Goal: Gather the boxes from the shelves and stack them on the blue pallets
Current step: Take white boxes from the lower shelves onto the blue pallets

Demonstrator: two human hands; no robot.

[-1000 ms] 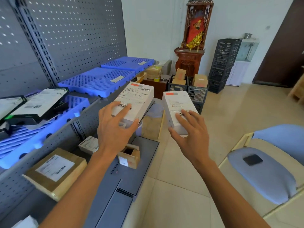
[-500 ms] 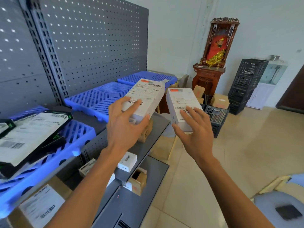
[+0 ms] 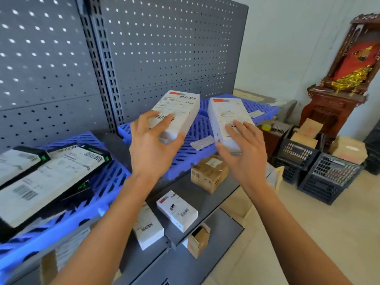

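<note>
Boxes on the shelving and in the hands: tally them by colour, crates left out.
White: 4, one in the left hand, one in the right hand, two on the lower shelf.
Brown: 2.
Black: 2, on the near blue pallet.
Total: 8.

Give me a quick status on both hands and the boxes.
Left hand grips white box. Right hand grips second white box. Both above blue pallet; paper scrap there.

bare middle blue pallet (image 3: 191, 140) open from the front, pegboard wall (image 3: 164, 58) closing behind
</note>
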